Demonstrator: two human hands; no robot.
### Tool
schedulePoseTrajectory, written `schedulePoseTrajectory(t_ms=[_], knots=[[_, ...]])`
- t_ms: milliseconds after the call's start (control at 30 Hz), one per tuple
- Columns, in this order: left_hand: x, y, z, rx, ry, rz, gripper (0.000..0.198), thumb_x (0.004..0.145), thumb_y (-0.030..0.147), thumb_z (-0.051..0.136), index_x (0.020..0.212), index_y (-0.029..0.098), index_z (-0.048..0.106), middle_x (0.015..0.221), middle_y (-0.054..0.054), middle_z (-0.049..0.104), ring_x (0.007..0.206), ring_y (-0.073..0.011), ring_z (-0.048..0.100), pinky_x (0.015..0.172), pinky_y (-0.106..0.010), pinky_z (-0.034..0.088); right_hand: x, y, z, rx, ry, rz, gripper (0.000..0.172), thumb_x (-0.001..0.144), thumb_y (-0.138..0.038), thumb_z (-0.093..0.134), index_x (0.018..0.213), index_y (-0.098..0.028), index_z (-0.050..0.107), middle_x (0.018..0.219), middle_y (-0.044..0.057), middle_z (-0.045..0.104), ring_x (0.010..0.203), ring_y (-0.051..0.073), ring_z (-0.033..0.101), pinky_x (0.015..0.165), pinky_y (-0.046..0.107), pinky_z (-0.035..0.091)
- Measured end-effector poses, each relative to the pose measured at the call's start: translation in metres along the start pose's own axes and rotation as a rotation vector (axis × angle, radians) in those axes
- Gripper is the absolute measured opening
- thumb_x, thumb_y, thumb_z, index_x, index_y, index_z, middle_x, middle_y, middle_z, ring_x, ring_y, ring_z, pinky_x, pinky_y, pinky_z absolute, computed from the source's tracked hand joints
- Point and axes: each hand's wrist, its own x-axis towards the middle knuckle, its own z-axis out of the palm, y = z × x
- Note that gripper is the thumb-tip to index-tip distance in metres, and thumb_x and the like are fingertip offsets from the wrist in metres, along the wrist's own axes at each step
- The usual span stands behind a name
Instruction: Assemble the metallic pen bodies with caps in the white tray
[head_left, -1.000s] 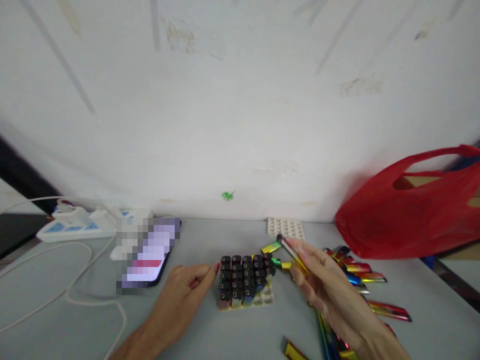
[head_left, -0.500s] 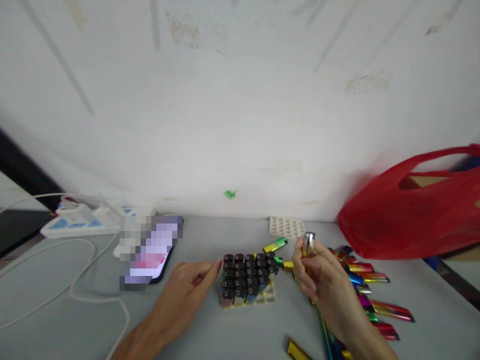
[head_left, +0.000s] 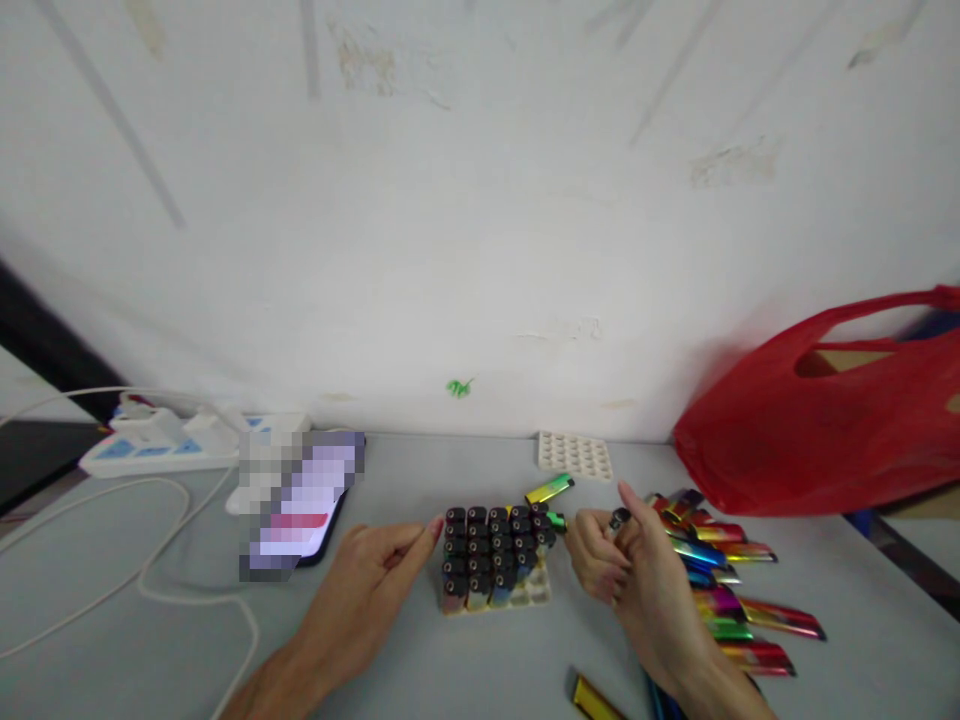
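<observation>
A white tray (head_left: pixel 534 592) holds several upright lighters (head_left: pixel 480 560) with black tops, in rows; some cups at its front right hold nothing. My left hand (head_left: pixel 375 580) is closed at the tray's left side, thumb tip near the corner lighter; whatever its fingers grip, if anything, is hidden. To the right of the tray, my right hand (head_left: pixel 630 570) has its fingers curled round a lighter (head_left: pixel 618 521), whose metal top shows, with the thumb raised. A green-yellow lighter (head_left: pixel 550 489) lies behind the tray.
Shiny coloured lighters (head_left: pixel 757 610) lie heaped at the right, and a gold one (head_left: pixel 592 697) at the front. A second white tray (head_left: pixel 575 455) is by the wall. A red bag (head_left: pixel 825 430), a phone (head_left: pixel 315 500), a power strip (head_left: pixel 165 455) and white cables surround the work area.
My right hand has lowered and turned, its thumb now raised and the lighter sunk deeper between the curled fingers. My left hand has hardly moved.
</observation>
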Motion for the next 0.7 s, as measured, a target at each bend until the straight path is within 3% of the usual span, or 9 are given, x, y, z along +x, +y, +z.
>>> schedulePoseTrajectory(t_ms=[233, 533, 633, 700], knots=[[0.000, -0.004, 0.001, 0.013, -0.002, 0.012, 0.056, 0.112, 0.057, 0.041, 0.070, 0.024, 0.025, 0.070, 0.004, 0.022, 0.061, -0.0145, 0.027, 0.058, -0.031, 0.020, 0.000, 0.001, 0.002, -0.040, -0.008, -0.015, 0.067, 0.103, -0.069, 0.053, 0.054, -0.026, 0.038, 0.053, -0.007, 0.027, 0.049, 0.012, 0.019, 0.049, 0.031, 0.021], [0.000, -0.002, 0.000, 0.072, 0.058, 0.077, 0.052, 0.110, 0.050, 0.045, 0.066, 0.023, 0.034, 0.060, 0.007, 0.028, 0.053, -0.0138, 0.035, 0.057, -0.030, 0.024, 0.001, 0.005, 0.000, -0.037, 0.079, 0.003, 0.075, 0.099, -0.083, 0.051, 0.053, -0.029, 0.027, 0.051, -0.009, 0.019, 0.048, 0.012, 0.014, 0.047, 0.032, 0.015], [-0.004, 0.001, -0.004, 0.027, 0.160, 0.142, 0.036, 0.110, 0.045, 0.050, 0.080, 0.024, 0.050, 0.066, 0.007, 0.043, 0.057, -0.0156, 0.046, 0.058, -0.028, 0.034, 0.002, 0.009, 0.003, -0.058, 0.113, 0.016, 0.075, 0.098, -0.082, 0.054, 0.053, -0.028, 0.027, 0.051, -0.009, 0.017, 0.048, 0.012, 0.013, 0.048, 0.032, 0.015], [-0.006, 0.000, -0.007, -0.028, 0.228, 0.221, 0.018, 0.108, 0.042, 0.058, 0.107, 0.025, 0.060, 0.082, 0.004, 0.059, 0.070, -0.0182, 0.058, 0.067, -0.028, 0.047, 0.002, 0.011, 0.004, -0.071, 0.128, 0.036, 0.075, 0.096, -0.081, 0.056, 0.052, -0.028, 0.027, 0.050, -0.009, 0.017, 0.047, 0.011, 0.012, 0.048, 0.033, 0.013]])
